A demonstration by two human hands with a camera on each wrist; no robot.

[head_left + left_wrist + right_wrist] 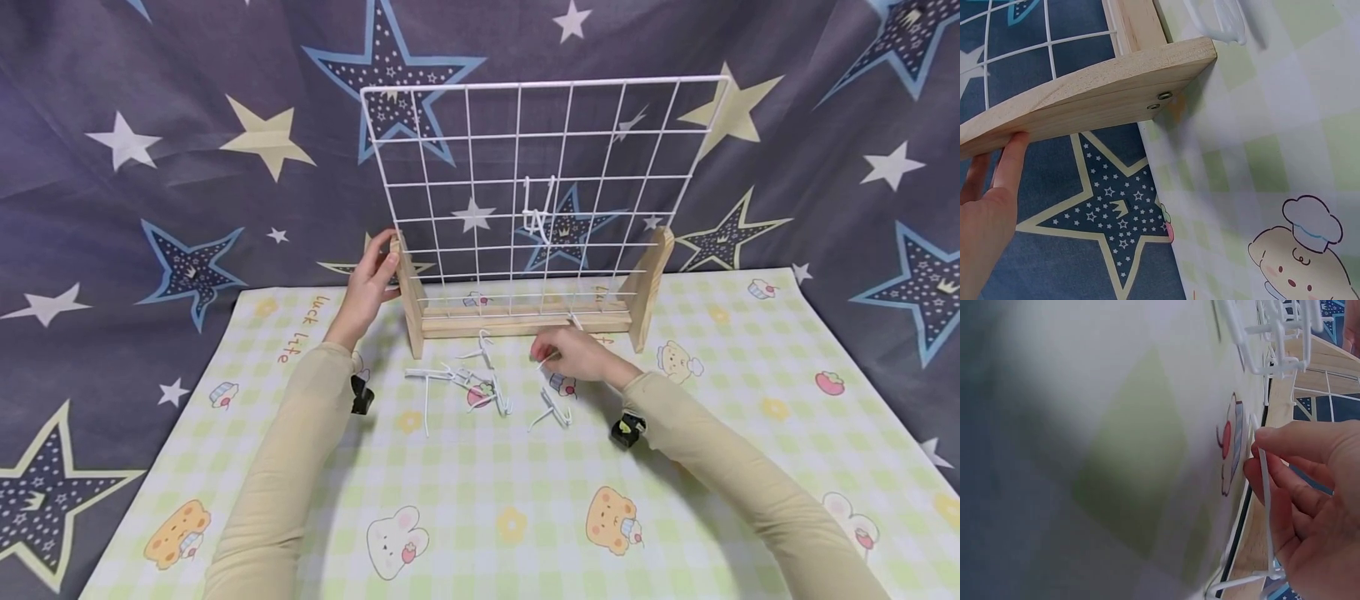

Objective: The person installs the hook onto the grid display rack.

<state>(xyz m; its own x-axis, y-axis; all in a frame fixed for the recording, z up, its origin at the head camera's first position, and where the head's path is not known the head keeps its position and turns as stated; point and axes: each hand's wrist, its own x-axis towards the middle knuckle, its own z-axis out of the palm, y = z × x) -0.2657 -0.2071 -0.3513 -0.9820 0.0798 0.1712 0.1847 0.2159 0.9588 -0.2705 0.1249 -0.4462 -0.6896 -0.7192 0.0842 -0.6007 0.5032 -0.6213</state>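
A white wire grid (517,133) stands upright between two wooden side panels. My left hand (367,287) holds the left wooden side panel (408,300) near its top, with thumb and fingers at its edges. In the left wrist view, fingertips (1016,144) meet the outer face of that panel. Low in front of the rack's wooden crossbar, my right hand (576,354) pinches a white wire hook (1266,500) between thumb and fingers. Another white hook (536,221) hangs on the middle of the grid. Several loose white hooks (491,392) lie on the tablecloth, left of my right hand.
One more loose hook (553,410) lies just below my right hand. The right wooden side panel (651,283) stands beyond that hand. A dark star-patterned curtain (187,167) hangs behind the table. The checked tablecloth (465,483) stretches toward me.
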